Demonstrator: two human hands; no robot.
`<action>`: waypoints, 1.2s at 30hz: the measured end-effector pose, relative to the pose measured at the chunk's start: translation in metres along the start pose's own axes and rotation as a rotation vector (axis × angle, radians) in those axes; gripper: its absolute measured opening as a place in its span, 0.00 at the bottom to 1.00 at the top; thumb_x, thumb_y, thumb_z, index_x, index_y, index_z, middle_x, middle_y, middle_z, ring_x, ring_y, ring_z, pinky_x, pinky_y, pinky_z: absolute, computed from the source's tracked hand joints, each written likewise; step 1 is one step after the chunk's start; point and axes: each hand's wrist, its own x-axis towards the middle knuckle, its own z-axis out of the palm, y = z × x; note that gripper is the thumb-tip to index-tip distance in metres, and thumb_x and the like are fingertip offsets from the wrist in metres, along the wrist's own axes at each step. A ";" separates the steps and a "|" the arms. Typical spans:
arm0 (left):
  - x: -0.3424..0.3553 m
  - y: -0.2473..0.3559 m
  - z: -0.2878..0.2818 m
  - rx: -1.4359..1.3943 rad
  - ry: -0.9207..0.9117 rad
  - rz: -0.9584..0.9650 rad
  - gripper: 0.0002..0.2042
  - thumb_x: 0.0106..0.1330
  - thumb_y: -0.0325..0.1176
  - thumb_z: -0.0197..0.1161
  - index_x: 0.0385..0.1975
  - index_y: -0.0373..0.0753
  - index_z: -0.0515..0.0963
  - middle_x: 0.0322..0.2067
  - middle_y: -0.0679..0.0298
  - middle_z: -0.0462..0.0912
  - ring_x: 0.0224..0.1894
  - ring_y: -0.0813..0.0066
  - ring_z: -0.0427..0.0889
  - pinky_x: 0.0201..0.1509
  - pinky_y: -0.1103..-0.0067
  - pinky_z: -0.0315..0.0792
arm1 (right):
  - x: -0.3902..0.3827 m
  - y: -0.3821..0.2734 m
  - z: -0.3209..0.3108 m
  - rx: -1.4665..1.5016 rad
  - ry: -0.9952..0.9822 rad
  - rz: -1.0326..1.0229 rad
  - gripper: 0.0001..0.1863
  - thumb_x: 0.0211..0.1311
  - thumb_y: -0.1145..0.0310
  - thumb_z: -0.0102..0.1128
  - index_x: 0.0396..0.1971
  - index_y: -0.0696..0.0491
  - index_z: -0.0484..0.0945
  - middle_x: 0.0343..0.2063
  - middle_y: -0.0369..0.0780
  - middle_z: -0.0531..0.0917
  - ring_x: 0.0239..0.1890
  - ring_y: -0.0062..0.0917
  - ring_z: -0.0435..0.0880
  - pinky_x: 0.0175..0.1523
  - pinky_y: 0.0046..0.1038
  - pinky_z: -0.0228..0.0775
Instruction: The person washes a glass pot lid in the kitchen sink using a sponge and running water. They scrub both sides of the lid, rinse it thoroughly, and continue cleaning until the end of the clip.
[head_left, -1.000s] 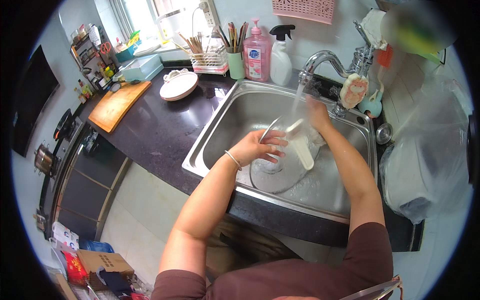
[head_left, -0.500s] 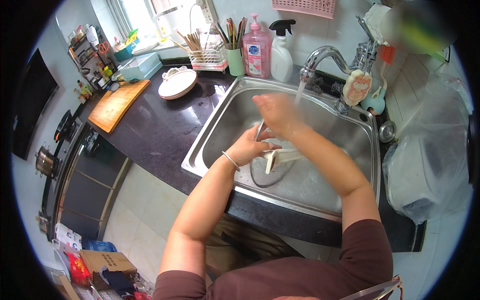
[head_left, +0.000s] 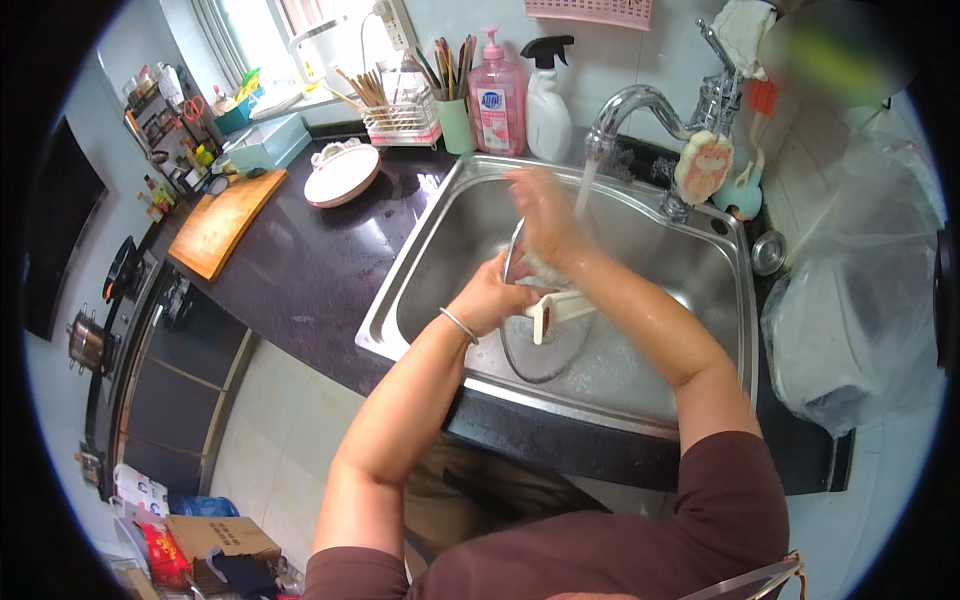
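Over the stainless steel sink (head_left: 412,262), my left hand (head_left: 490,296) is closed on the edge of a clear round lid (head_left: 550,350) with a thin grey rim. A cream handle-like piece (head_left: 562,308) stands out by the lid, partly behind my right forearm; I cannot tell if it is joined on. My right hand (head_left: 545,220) is raised above the lid, beside the water stream, its fingers smeared by motion. Water (head_left: 587,180) runs from the chrome faucet (head_left: 632,98) just right of that hand.
Behind the sink stand a pink pump bottle (head_left: 497,95) and a white spray bottle (head_left: 548,115). On the dark counter to the left are a white lidded dish (head_left: 342,178) and a wooden cutting board (head_left: 225,225). A plastic-covered object (head_left: 830,345) is at the right.
The whole view has shifted slightly. My right hand is still in blurred motion over the lid, with its fingers pointing more upward. My left hand keeps its grip on the lid.
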 end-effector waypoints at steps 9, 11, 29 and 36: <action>0.012 0.006 0.017 0.063 -0.168 0.016 0.38 0.51 0.17 0.54 0.65 0.41 0.49 0.56 0.49 0.66 0.51 0.55 0.75 0.49 0.74 0.73 | -0.039 0.158 -0.052 0.126 0.011 0.785 0.32 0.65 0.48 0.32 0.18 0.58 0.75 0.18 0.48 0.78 0.25 0.44 0.77 0.36 0.40 0.65; 0.002 0.010 0.006 0.118 -0.132 0.012 0.36 0.54 0.20 0.56 0.65 0.41 0.51 0.56 0.49 0.66 0.51 0.57 0.75 0.49 0.74 0.74 | -0.034 0.118 -0.047 -0.070 -0.022 0.740 0.34 0.65 0.46 0.30 0.14 0.58 0.74 0.15 0.48 0.76 0.24 0.44 0.76 0.35 0.41 0.64; 0.000 0.016 0.006 0.099 -0.193 -0.018 0.41 0.50 0.14 0.53 0.66 0.47 0.46 0.59 0.52 0.62 0.53 0.58 0.73 0.47 0.68 0.75 | 0.003 -0.017 -0.061 -0.184 -0.099 0.325 0.18 0.63 0.58 0.44 0.24 0.56 0.76 0.23 0.49 0.77 0.31 0.46 0.75 0.38 0.42 0.64; 0.004 -0.004 -0.010 0.279 -0.055 0.127 0.35 0.51 0.14 0.54 0.61 0.43 0.55 0.52 0.57 0.67 0.52 0.59 0.73 0.47 0.68 0.75 | -0.008 -0.067 -0.003 -0.135 -0.089 -0.208 0.18 0.59 0.55 0.49 0.22 0.54 0.76 0.25 0.44 0.78 0.37 0.42 0.74 0.48 0.41 0.61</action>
